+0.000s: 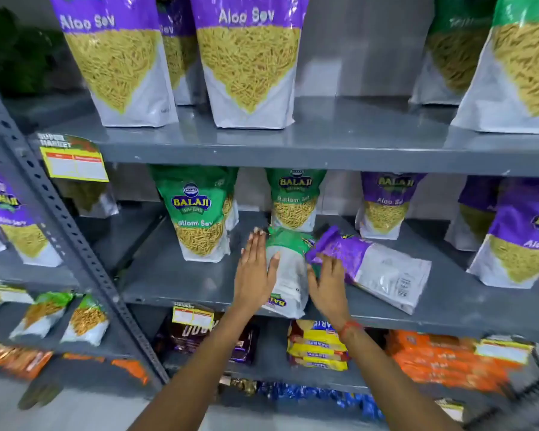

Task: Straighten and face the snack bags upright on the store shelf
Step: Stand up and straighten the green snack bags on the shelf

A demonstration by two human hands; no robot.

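Your forearms: nearest the camera, both reach up from below to the front edge of the middle shelf (448,309).
Left hand (255,272): you have it flat and open, fingers together, pressed along the left side of the fallen green bag (288,275), likely to keep it from sliding sideways.
Right hand (327,284): also open, set against the bag's right side, its fingers touching the purple bag (371,265) that lies tilted just beside. The two hands bracket the green bag; neither is closed around it.
Green bag: lies on its back, top toward the rear, base overhanging the shelf edge.
Standing bags: the green Ratlami Sev bag (199,219) to the left stands upright and faces out, showing the pose you want.
Next, in my judgement: tip the green bag upright, then the purple one.
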